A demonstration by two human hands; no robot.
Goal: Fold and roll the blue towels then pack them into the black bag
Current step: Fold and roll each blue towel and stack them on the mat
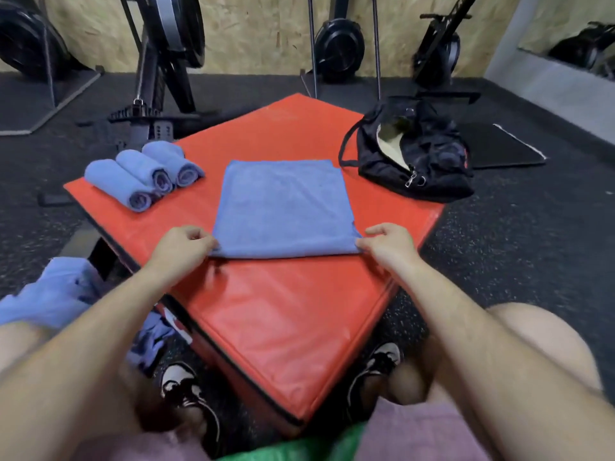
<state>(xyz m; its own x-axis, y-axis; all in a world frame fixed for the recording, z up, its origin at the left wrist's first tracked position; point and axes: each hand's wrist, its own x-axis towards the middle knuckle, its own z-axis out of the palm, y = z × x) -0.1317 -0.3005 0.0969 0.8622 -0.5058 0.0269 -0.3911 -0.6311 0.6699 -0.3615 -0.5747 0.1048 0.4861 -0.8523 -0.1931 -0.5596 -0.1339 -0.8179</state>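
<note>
So, mid-task. A blue towel [283, 207] lay flat and already folded on the red pad [283, 321], roughly at the pad's centre. The left hand [181, 246] pinched its near corner at 7 o'clock, fingers curled in with thumb on the cloth. The right hand [387, 242] did the same at the 5 o'clock corner, fingers bent and gripping the edge. Both hands held the near edge, slightly lifted off the pad.

Done so far, as far as visible: three rolled towels [143, 176] sat side by side, touching, at 10 o'clock on the pad. None looked to be in the black bag [416, 151], which sat at 2 o'clock, unzipped and gaping, partly on the pad's far corner. Its inside was too dark to tell for sure.

Left to do, by my read: roll this towel from the near edge, then handle the loose pile of blue towels [50, 294] at 8 o'clock, off the pad beside the person's left knee. Count of that pile unclear. Packing looked not yet started, so roughly the first half of the job.
</note>
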